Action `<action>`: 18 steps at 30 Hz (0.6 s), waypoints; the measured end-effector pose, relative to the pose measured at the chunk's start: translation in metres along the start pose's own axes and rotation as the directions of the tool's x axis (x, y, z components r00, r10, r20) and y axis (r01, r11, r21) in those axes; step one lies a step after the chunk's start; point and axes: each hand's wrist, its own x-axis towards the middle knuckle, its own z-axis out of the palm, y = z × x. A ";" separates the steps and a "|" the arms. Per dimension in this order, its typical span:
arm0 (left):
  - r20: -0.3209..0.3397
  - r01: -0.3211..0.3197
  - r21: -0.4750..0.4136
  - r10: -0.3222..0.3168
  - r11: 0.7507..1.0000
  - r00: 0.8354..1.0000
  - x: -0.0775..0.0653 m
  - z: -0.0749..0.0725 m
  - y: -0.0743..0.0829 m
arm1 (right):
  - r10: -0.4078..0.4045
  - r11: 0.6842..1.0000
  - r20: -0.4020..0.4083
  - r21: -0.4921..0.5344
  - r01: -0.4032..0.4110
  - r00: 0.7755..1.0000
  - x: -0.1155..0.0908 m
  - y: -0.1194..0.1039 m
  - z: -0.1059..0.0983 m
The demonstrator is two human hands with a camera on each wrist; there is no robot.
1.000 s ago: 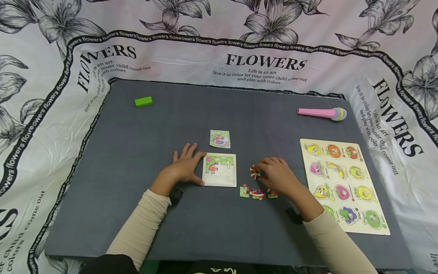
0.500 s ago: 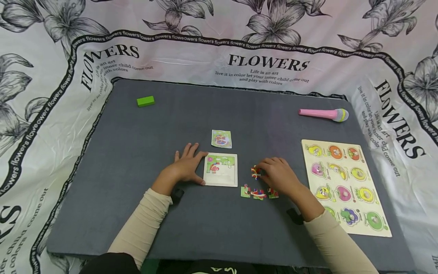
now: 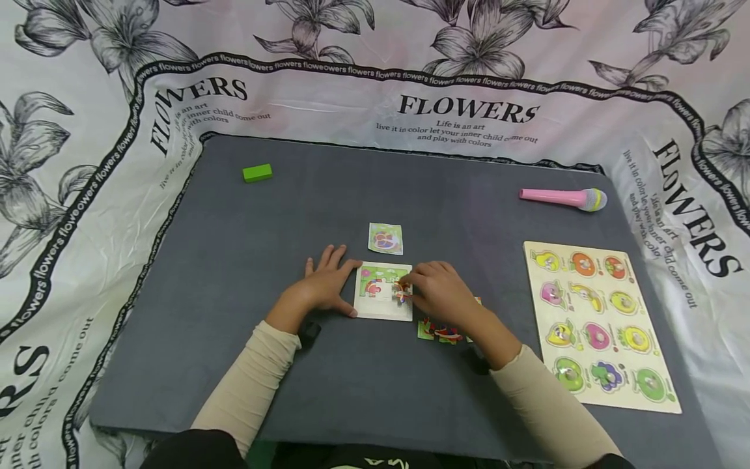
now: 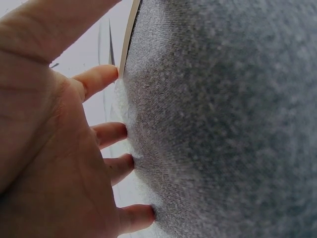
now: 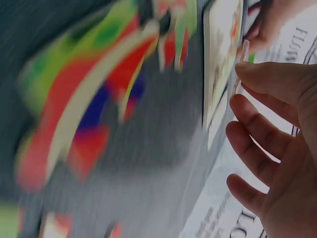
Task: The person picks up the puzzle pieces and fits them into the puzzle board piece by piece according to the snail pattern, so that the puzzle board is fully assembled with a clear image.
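Observation:
A small square puzzle tray (image 3: 375, 308) lies mid-table, its upper part and left side partly filled with picture pieces. My left hand (image 3: 319, 286) rests with spread fingers at the tray's left edge; in the left wrist view its fingertips (image 4: 124, 131) touch the grey cloth and the tray's rim. Over the tray's right side, my right hand (image 3: 442, 293) pinches a jigsaw piece (image 3: 401, 292) between thumb and finger. The right wrist view shows that piece (image 5: 241, 64) edge-on. Several loose jigsaw pieces (image 3: 448, 334) lie below the right hand, partly hidden by it.
Just behind the tray lies a small picture card (image 3: 385, 239). A fruit puzzle board (image 3: 597, 326) takes up the right side of the table. Farther back are a pink toy microphone (image 3: 562, 198) and a green block (image 3: 257, 172).
My right hand has moved left from beside the loose pieces to above the tray, bringing a jigsaw piece along. The left hand keeps its place at the tray. The head view has shifted slightly.

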 end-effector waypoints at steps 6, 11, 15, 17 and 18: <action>0.002 -0.002 0.000 0.002 1.000 1.000 0.000 0.000 0.003 | -0.029 1.000 0.024 -0.007 0.029 0.999 0.015 -0.013 0.014; 0.000 -0.007 0.001 0.007 1.000 1.000 -0.001 0.000 0.004 | -0.026 0.999 0.015 -0.032 0.026 1.000 0.019 -0.018 0.019; -0.001 -0.002 0.009 0.002 1.000 1.000 0.000 0.000 0.003 | -0.014 0.998 0.010 -0.063 0.015 1.000 0.022 -0.021 0.021; -0.002 -0.001 0.009 0.001 1.000 1.000 0.000 0.000 0.002 | -0.013 0.997 0.004 -0.070 0.013 1.000 0.024 -0.022 0.021; 0.001 0.000 0.008 0.000 1.000 1.000 0.000 0.000 0.002 | -0.014 0.997 0.004 -0.071 0.014 1.000 0.024 -0.023 0.021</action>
